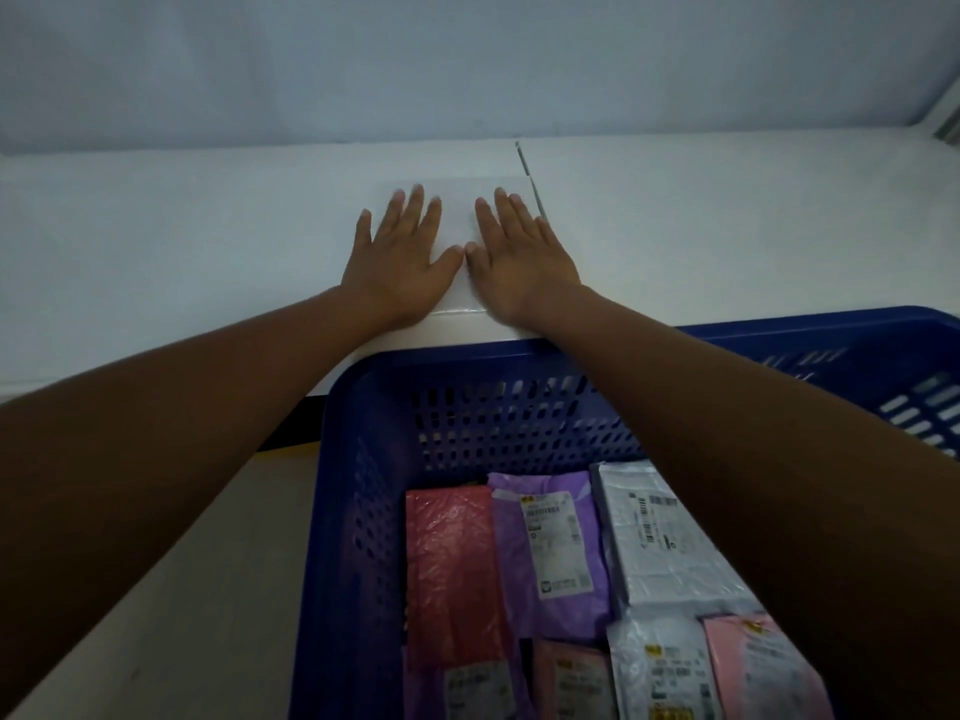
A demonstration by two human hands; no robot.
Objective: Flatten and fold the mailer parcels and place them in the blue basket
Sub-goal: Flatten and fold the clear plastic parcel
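Several mailer parcels (pixel 550 548) lie inside blue basket (pixel 467 358).

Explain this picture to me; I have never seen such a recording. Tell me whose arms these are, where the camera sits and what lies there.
There is no machine here. A person works with two bare hands, and the single camera is worn on the head, looking forward and down along the arms. The left hand and the right hand lie side by side, fingers straight, on a flat white mailer on the white table. They press it and hold nothing. Nearer the person stands the blue basket. Mailers lie in it: a red mailer, a purple mailer, a grey mailer and a pink mailer, several with printed labels.
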